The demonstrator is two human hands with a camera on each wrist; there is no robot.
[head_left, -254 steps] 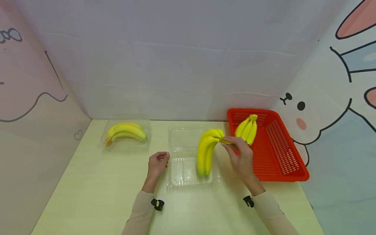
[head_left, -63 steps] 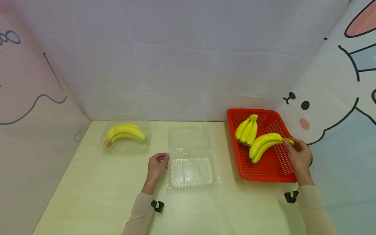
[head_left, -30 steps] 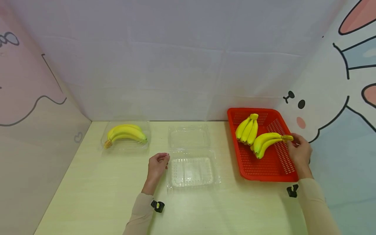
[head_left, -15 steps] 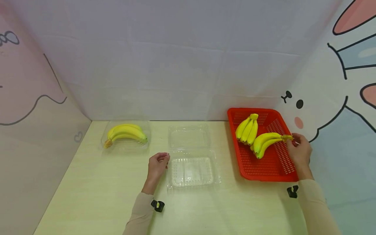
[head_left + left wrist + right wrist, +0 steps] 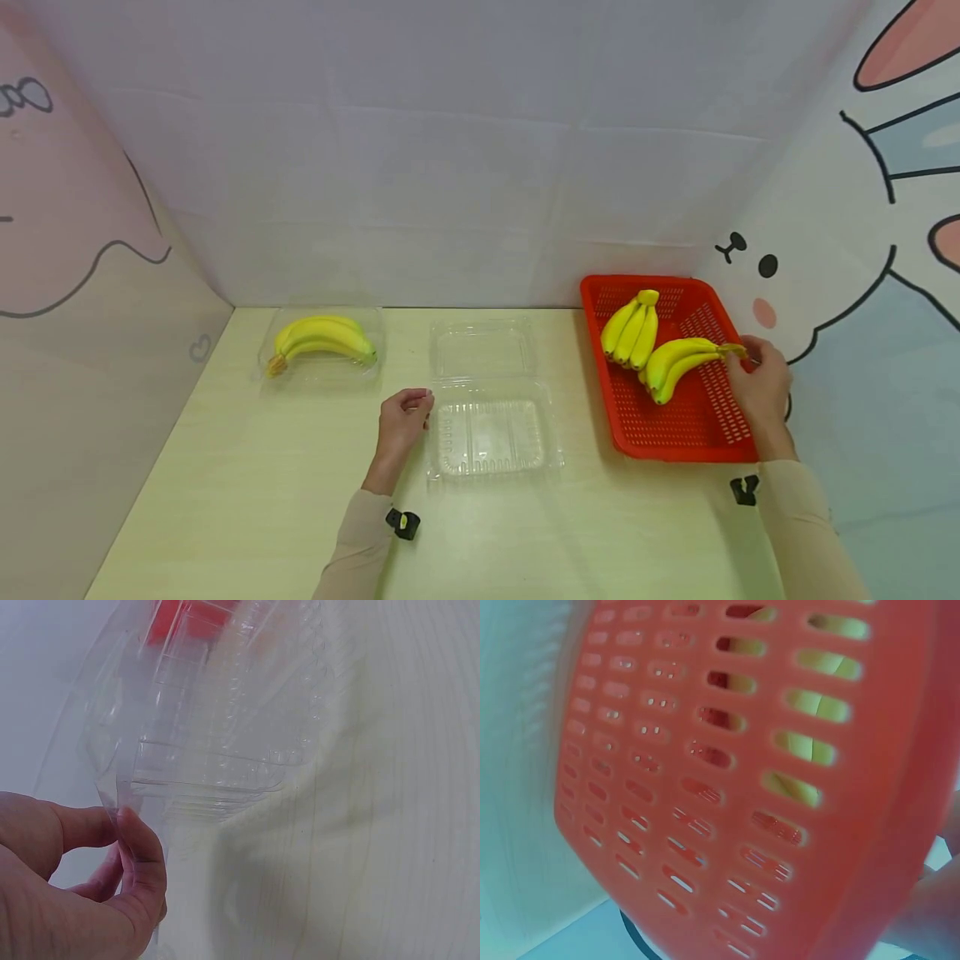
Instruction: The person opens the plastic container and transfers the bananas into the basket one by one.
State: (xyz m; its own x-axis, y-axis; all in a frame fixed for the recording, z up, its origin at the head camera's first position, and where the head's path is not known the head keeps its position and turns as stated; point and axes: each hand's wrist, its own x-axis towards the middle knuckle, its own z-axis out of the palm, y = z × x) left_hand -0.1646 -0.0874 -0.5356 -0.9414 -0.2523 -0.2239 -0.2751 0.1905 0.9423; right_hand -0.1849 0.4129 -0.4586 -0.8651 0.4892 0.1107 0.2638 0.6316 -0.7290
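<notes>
My left hand [image 5: 401,429] pinches the left edge of an open clear plastic clamshell container [image 5: 491,437], its lid laid back. In the left wrist view, thumb and fingers grip the thin plastic rim [image 5: 116,799]. At the right, my right hand [image 5: 762,387] pinches the stem of a yellow banana bunch [image 5: 678,362] lying in a red plastic basket [image 5: 637,450]. A second bunch of bananas [image 5: 632,333] lies beside it, stem toward the back. From the right wrist, the basket's slotted side [image 5: 727,780] covers most of the view and largely hides the hand.
Another clear container [image 5: 356,315] at the back left has bananas [image 5: 322,337] in it. A pale wall cloth [image 5: 450,208] stands behind the table [image 5: 285,500], and printed cartoon cloths flank both sides.
Several seconds ago my right hand held the banana bunch above the clear container; it has moved right into the basket and down. My left hand stays put. Over the last second, little differs.
</notes>
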